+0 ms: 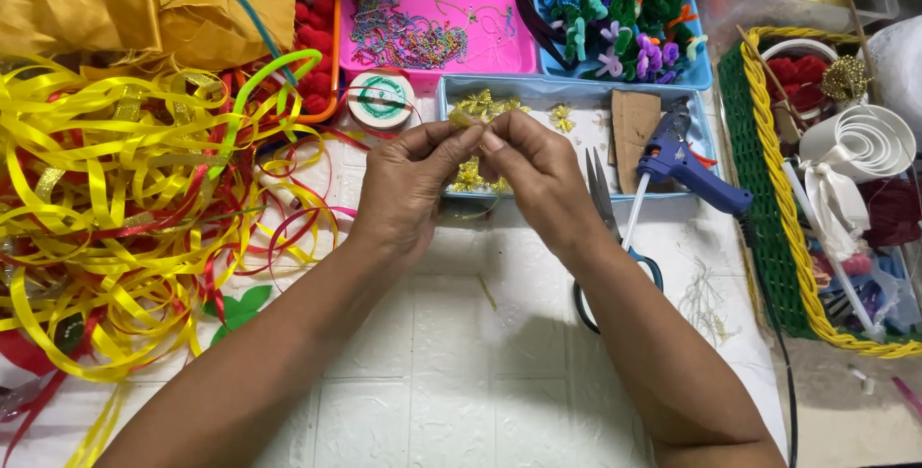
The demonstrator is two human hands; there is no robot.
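— Gold tinsel piece [465, 120], tiny, was pinched between the fingers of our left hand [408, 185] and right hand [538, 172], both closed on it above the pale blue tray [576, 94].

— We judged short, firm twists best, elbows steady over the white surface [432, 372]. Scissors [605, 209] and blue glue gun [682, 161] lay just right of us, yellow ribbon [106, 209] heaped left.

— Its shape we couldn't make out; our fingertips hid most of it, and the green basket [768, 218] ran off-frame.

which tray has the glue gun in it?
The pale blue tray just behind the hands, holding the blue glue gun, cardboard and gold bits. The pink tray holds bead chains; the far blue one pipe-cleaner flowers.
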